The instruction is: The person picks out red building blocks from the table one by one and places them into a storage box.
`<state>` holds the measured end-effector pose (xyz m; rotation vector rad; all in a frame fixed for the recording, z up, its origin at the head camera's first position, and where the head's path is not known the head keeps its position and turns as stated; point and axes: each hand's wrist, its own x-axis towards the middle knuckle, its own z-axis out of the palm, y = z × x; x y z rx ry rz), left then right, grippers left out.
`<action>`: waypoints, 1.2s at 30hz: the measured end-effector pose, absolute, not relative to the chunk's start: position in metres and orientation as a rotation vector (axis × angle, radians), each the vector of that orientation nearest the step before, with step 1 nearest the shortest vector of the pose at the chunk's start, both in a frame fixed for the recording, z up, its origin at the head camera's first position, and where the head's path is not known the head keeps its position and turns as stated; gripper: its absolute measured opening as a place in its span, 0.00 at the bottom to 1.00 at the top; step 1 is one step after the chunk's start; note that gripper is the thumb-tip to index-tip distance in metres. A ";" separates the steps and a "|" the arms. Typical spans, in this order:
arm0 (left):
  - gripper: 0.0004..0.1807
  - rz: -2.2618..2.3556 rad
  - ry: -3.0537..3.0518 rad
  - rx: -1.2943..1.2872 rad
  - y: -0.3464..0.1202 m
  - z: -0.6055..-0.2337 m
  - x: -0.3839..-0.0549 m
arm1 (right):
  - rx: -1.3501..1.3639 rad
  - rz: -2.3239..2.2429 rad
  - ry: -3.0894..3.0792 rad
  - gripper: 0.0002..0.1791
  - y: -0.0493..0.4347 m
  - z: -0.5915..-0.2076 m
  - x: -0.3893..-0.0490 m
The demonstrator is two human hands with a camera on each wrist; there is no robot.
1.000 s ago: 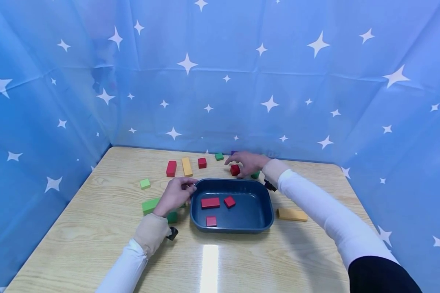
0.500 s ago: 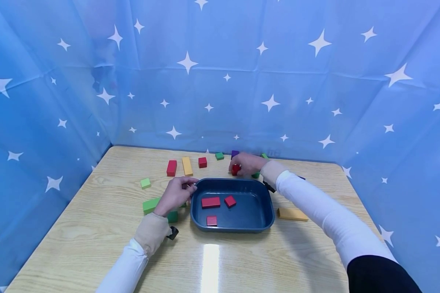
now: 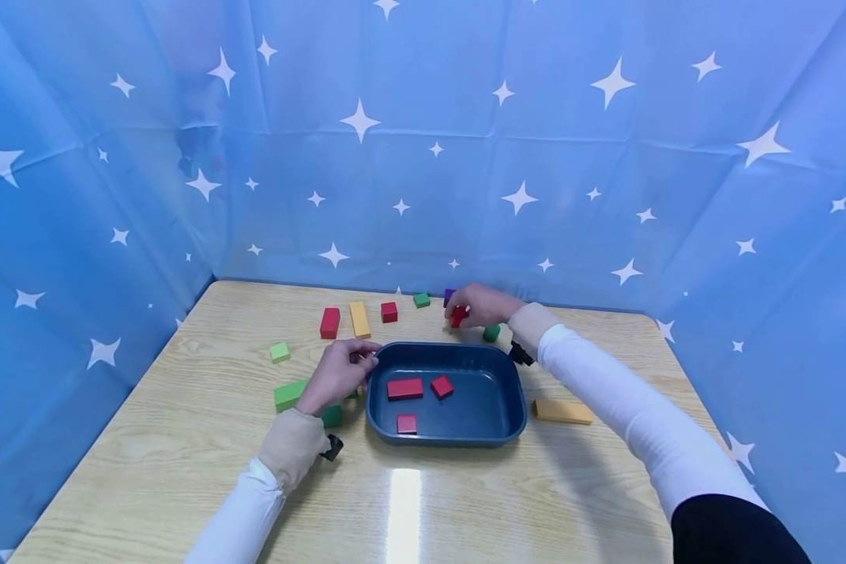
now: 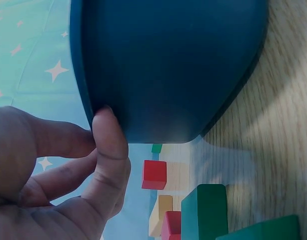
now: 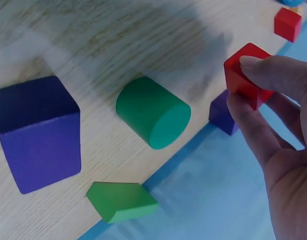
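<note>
Right-hand grip: pinching the held red block between thumb and fingers, beyond the tray's far rim, outside the tray.
Left-hand grip: pinching the tray wall at its left end, thumb and fingers on opposite faces.
Near right hand: small purple block just behind the held red block, partly covered; green cylinder between the right wrist and the tray's far rim.
Under right arm: large purple block and green wedge, both clear in the wrist view, hidden from the head.
Far side of bench: red brick, yellow plank, red cube, small green block, left to right.
Left side: lime cube well clear; lime brick and dark green block by the left hand, partly hidden.
Right side: yellow bar lying near the tray.
Tray: dark blue, on the bench, three red pieces inside, well apart from its right end: long one, tilted one, near-side one.
</note>
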<state>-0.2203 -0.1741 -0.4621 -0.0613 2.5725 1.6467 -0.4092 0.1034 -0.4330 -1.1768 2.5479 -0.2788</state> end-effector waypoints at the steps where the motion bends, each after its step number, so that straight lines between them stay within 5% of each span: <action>1: 0.15 1.645 2.574 -0.060 -0.174 -0.462 -0.220 | -1.170 -0.288 2.556 0.16 0.105 -0.433 -0.410; 36: 0.16 1.638 2.575 -0.043 -0.174 -0.459 -0.218 | -1.352 -0.495 2.546 0.16 0.132 -0.364 -0.358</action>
